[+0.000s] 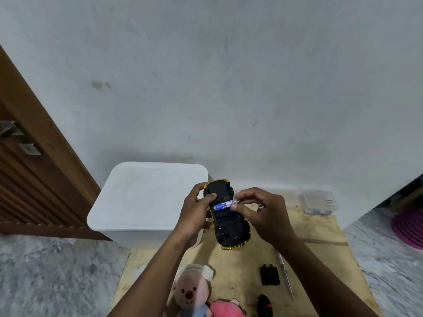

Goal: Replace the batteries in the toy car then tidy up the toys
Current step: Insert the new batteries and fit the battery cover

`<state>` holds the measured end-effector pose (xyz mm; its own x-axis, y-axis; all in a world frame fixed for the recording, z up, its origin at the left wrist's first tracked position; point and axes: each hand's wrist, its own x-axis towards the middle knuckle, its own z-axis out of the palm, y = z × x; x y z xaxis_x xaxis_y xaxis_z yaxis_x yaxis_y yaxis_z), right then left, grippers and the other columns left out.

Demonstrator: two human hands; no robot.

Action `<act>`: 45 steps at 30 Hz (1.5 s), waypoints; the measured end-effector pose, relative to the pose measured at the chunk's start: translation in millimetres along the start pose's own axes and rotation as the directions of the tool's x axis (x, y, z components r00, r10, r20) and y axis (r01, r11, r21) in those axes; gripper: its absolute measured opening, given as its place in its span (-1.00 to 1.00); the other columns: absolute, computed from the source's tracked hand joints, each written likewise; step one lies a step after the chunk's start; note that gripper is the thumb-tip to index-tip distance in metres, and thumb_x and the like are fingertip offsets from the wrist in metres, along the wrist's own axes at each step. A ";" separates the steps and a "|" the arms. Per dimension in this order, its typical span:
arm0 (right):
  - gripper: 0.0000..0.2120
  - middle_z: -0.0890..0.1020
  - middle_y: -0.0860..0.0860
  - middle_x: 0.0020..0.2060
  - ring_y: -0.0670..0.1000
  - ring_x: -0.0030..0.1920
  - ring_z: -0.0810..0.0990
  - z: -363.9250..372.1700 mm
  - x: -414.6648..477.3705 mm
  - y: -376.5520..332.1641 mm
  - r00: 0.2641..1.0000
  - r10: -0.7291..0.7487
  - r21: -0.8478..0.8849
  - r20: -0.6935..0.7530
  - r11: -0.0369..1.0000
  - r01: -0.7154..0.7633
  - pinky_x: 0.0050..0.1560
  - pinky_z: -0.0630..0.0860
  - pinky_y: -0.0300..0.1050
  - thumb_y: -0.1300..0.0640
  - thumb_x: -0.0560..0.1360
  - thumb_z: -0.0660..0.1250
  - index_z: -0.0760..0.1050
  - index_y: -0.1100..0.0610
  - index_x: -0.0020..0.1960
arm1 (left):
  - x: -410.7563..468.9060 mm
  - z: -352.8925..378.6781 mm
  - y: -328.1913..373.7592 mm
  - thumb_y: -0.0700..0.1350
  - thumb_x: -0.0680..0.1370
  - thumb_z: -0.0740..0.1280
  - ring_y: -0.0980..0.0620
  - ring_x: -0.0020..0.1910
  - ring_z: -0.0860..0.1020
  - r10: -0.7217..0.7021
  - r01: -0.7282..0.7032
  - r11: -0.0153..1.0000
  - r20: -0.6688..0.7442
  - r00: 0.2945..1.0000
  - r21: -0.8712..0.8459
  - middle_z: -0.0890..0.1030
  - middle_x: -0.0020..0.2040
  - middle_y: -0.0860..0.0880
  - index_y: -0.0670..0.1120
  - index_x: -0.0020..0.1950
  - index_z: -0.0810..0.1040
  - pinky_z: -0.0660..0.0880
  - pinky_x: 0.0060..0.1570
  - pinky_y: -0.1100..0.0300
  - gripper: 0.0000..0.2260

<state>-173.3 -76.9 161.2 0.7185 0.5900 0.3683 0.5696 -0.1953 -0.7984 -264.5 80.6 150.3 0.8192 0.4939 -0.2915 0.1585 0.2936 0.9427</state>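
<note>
Holds the toy car (226, 216) belly-up in the left grip (194, 213), thumb and fingers curled round its side, over the wooden board (320, 234); pinches a blue-and-white battery (234, 203) between thumb and fingertips of the right grip (261, 211), at the edge of the open compartment, just beside a second battery (220, 206) lying inside; shows, lower on the board, a black battery cover (269, 275) beside a screwdriver (285, 275), plush toys (191, 291), a dark remote (264, 305); shows a lidded white bin (148, 197) left of the car, by the wall.
</note>
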 end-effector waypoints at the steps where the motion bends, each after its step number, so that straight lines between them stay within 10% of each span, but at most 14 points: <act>1: -0.81 0.73 -0.12 -0.16 -0.15 -0.15 0.70 1.5 -0.2 0.0 0.999 -0.052 -0.037 0.013 0.998 0.052 -0.10 0.64 -0.16 0.24 0.36 0.59 0.69 0.08 -0.07 | 0.4 -0.1 0.5 -0.15 0.65 0.27 -0.04 -0.27 0.68 0.000 0.000 1.000 0.000 1.000 0.004 0.72 -0.13 0.01 0.07 0.23 0.54 0.54 -0.43 0.16 -0.80; 11: -0.85 0.68 -0.17 -0.04 -0.08 -0.07 0.60 11.5 -1.6 7.2 0.936 -0.267 -0.369 0.232 0.866 0.338 -0.26 0.59 -0.12 0.08 0.42 0.48 0.71 -0.09 -0.02 | 2.7 0.9 3.9 -0.20 0.63 0.27 -0.07 -0.37 0.61 0.022 -0.023 0.999 0.018 1.000 0.049 0.68 -0.25 -0.02 -0.03 0.12 0.49 0.52 -0.47 0.18 -0.89; 27: -0.93 0.66 -0.13 -0.11 -0.06 -0.14 0.58 10.9 2.8 11.7 0.946 -0.191 -0.394 0.262 0.874 0.286 -0.29 0.55 -0.15 0.12 0.41 0.47 0.70 0.00 -0.11 | 7.3 3.4 2.8 -0.19 0.64 0.27 -0.04 -0.40 0.60 0.014 -0.017 0.996 0.032 0.999 0.092 0.68 -0.25 -0.04 -0.03 0.13 0.47 0.51 -0.47 0.16 -0.90; 35: -0.49 0.61 -0.11 0.08 -0.20 0.10 0.55 -0.5 14.9 3.3 0.972 0.128 -0.141 0.197 0.985 -0.101 0.13 0.54 -0.22 0.32 0.49 0.07 0.52 0.04 0.34 | 10.6 -3.1 1.6 -0.15 0.65 0.28 -0.06 -0.32 0.61 0.000 -0.002 0.997 0.029 1.000 0.079 0.68 -0.27 0.04 -0.01 0.14 0.51 0.54 -0.41 0.14 -0.90; 39: -0.40 0.59 -0.11 0.21 -0.13 0.14 0.64 -3.5 14.9 -3.6 0.979 0.164 0.106 0.119 0.978 -0.177 0.06 0.61 -0.24 0.51 0.51 0.24 0.43 -0.07 0.36 | 14.4 -5.2 2.9 -0.15 0.64 0.28 -0.03 -0.31 0.63 0.009 -0.010 0.997 0.012 1.000 0.078 0.69 -0.26 0.05 0.00 0.16 0.51 0.56 -0.31 0.08 -0.88; 45: -0.59 0.69 0.07 -0.14 0.08 -0.01 0.74 1.0 13.3 -15.2 0.946 0.318 0.477 0.063 0.823 -0.309 -0.07 0.69 -0.02 0.51 0.35 0.48 0.63 0.13 0.09 | 13.6 -5.8 3.3 -0.16 0.64 0.28 -0.03 -0.30 0.66 0.021 -0.022 0.997 0.018 1.000 0.069 0.71 -0.23 0.04 -0.01 0.18 0.51 0.57 -0.35 0.11 -0.87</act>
<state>-172.9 -65.3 177.7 0.8357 0.5455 0.0643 0.0565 0.0311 -0.9979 -256.0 93.1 148.5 0.8323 0.4847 -0.2690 0.1783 0.2254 0.9578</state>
